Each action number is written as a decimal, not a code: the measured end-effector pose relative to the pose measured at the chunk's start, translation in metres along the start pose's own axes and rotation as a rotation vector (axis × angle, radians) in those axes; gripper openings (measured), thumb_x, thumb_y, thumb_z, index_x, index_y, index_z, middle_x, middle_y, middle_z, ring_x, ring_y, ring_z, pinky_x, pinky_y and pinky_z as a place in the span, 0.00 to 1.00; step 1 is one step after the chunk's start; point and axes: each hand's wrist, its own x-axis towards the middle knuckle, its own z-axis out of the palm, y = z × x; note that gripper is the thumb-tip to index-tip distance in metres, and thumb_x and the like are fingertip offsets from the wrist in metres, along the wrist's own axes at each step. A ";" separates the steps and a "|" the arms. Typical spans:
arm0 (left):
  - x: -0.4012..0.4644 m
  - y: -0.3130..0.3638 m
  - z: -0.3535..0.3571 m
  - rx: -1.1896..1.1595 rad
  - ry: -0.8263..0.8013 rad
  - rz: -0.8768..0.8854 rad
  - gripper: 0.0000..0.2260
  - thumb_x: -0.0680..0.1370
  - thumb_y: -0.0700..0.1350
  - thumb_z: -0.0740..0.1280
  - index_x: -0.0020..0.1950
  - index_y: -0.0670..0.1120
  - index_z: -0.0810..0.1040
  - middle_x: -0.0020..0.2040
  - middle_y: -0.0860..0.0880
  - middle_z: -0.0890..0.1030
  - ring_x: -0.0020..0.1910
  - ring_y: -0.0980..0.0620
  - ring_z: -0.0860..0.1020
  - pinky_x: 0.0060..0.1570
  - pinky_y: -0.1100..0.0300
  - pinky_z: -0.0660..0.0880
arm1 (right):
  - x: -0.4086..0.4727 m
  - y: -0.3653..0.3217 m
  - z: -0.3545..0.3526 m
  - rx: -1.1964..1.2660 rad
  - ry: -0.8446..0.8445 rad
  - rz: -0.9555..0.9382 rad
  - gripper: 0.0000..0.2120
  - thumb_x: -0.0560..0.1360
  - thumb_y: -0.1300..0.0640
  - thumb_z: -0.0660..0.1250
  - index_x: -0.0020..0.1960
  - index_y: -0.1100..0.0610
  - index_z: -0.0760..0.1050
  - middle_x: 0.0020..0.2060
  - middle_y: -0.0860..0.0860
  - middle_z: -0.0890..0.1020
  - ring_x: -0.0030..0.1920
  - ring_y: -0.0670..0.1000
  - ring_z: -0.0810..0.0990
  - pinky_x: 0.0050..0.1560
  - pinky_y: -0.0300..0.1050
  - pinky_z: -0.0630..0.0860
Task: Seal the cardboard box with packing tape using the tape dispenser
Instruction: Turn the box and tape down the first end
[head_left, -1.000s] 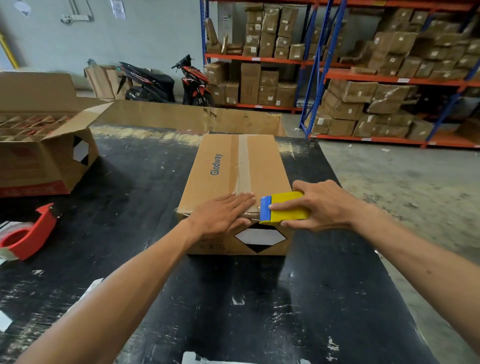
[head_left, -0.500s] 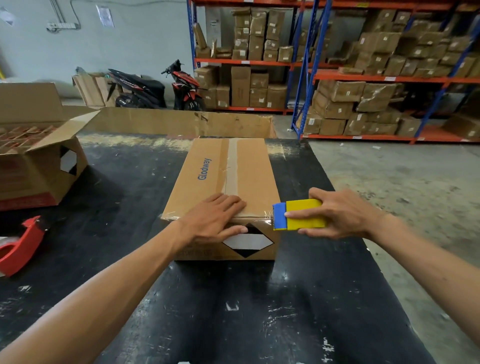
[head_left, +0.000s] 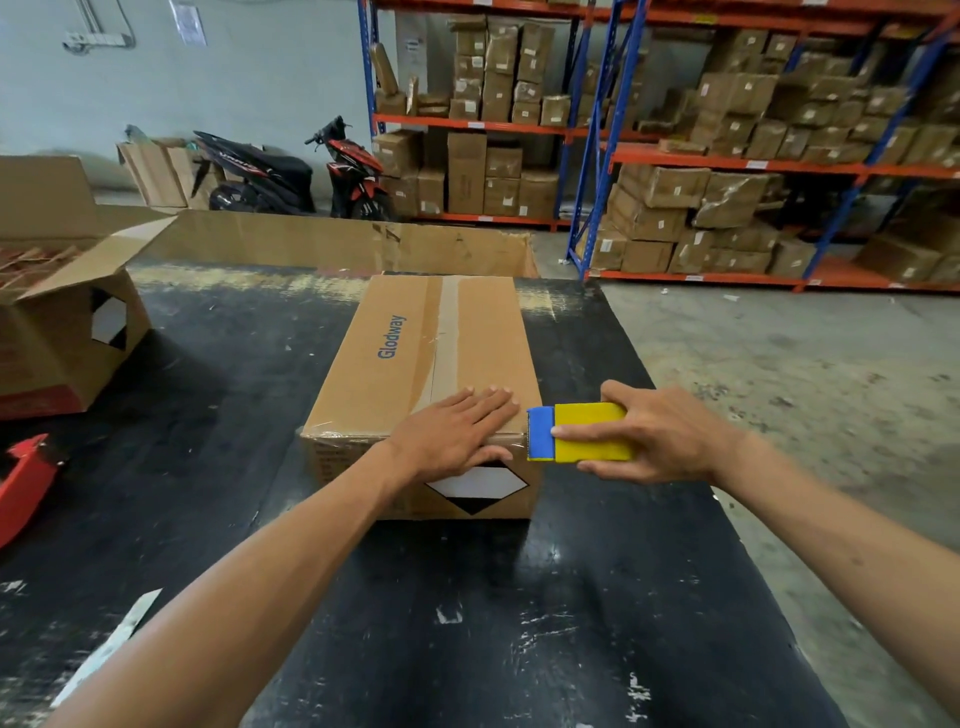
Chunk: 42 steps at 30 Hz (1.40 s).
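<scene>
A closed cardboard box (head_left: 400, 353) marked "Glodway" lies on the black table (head_left: 519, 623), with clear tape along its top seam and across its near top edge. My left hand (head_left: 457, 436) lies flat on the box's near top edge, fingers spread over the tape. My right hand (head_left: 660, 434) grips a yellow and blue tape dispenser (head_left: 576, 432) just off the box's near right corner, its blue end touching that corner.
An open cardboard box (head_left: 62, 322) stands at the left. A red tape dispenser (head_left: 26, 478) lies at the table's left edge. A flat cardboard sheet (head_left: 337, 244) stands behind the table. Shelves of cartons and a motorbike (head_left: 291, 176) are beyond.
My right hand has drawn the yellow dispenser rightward from the box's top edge to just past its right corner. My left hand has stayed flat on the near edge.
</scene>
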 end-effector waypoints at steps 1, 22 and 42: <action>-0.001 -0.001 0.000 -0.013 0.000 0.001 0.41 0.77 0.69 0.32 0.81 0.45 0.51 0.80 0.44 0.55 0.79 0.46 0.54 0.76 0.53 0.47 | 0.000 0.000 0.000 0.000 0.000 -0.010 0.24 0.75 0.32 0.61 0.70 0.35 0.72 0.44 0.51 0.73 0.31 0.45 0.64 0.25 0.40 0.65; -0.008 0.000 -0.006 -0.029 0.055 -0.053 0.30 0.83 0.61 0.46 0.80 0.46 0.57 0.80 0.46 0.59 0.78 0.46 0.59 0.75 0.57 0.46 | -0.007 -0.010 0.028 -0.167 0.010 0.010 0.22 0.74 0.39 0.59 0.62 0.45 0.78 0.40 0.57 0.76 0.28 0.54 0.77 0.22 0.40 0.65; 0.041 0.052 0.010 0.048 0.190 -0.237 0.23 0.80 0.52 0.57 0.67 0.39 0.77 0.66 0.38 0.78 0.61 0.37 0.78 0.58 0.41 0.76 | -0.013 0.001 0.002 -0.149 -0.096 0.339 0.20 0.58 0.46 0.82 0.49 0.44 0.86 0.34 0.56 0.74 0.25 0.58 0.77 0.23 0.40 0.64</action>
